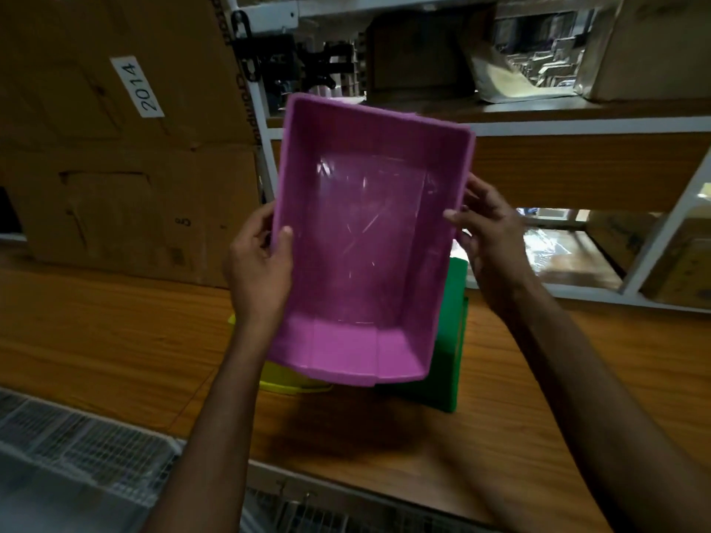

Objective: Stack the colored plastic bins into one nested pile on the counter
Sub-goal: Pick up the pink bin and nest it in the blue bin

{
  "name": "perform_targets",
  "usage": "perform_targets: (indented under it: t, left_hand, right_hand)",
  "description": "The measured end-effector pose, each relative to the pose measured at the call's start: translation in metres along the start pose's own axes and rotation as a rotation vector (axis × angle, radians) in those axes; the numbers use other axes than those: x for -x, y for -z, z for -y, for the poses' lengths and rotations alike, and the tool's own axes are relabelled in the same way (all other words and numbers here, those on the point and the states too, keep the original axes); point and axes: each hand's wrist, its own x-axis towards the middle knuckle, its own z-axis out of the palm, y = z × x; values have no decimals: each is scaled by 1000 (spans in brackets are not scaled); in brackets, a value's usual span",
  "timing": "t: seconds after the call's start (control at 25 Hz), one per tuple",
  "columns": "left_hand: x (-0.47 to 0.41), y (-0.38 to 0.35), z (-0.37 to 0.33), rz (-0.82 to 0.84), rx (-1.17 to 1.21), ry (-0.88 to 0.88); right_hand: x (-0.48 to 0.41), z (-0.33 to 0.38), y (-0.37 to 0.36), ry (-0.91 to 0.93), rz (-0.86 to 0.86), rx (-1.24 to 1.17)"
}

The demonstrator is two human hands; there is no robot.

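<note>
A pink plastic bin (365, 240) is held up in the air above the wooden counter (115, 340), its open side tilted toward me. My left hand (261, 271) grips its left rim with the thumb inside. At the right rim my right hand (484, 232) holds on with fingers curled over the edge. Below the pink bin, a green bin (446, 340) and a yellow bin (284, 378) rest on the counter, both mostly hidden behind the pink one.
Large cardboard boxes (127, 148) stand at the back left, one labelled 2014. White shelving (577, 126) with packages and bags fills the back right. A wire mesh rack (77, 448) lies below the counter's front edge.
</note>
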Motion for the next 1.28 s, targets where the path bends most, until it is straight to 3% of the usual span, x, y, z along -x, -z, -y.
perform_targets:
  t: [0.12, 0.24, 0.36, 0.48, 0.64, 0.84, 1.12, 1.28]
  left_hand:
    - [-5, 3, 31, -69, 203, 173]
    - [6, 0, 48, -44, 404, 392]
    - [19, -1, 50, -9, 485, 497]
    - [15, 10, 35, 166, 442, 574]
    - [3, 32, 8, 470, 403, 648]
    - [4, 33, -20, 532, 468, 757]
    - [45, 3, -44, 646, 581, 842]
    - [82, -25, -70, 781, 651, 854]
  right_hand:
    - [47, 1, -22, 208, 147, 465]
    - [70, -1, -46, 331, 89, 691]
    - [71, 8, -57, 287, 64, 644]
    - [59, 23, -51, 160, 4, 521]
    - [45, 48, -24, -231, -63, 298]
    - [59, 64, 6, -597, -67, 186]
    - [123, 86, 60, -667, -79, 131]
    - [167, 102, 102, -595, -225, 88]
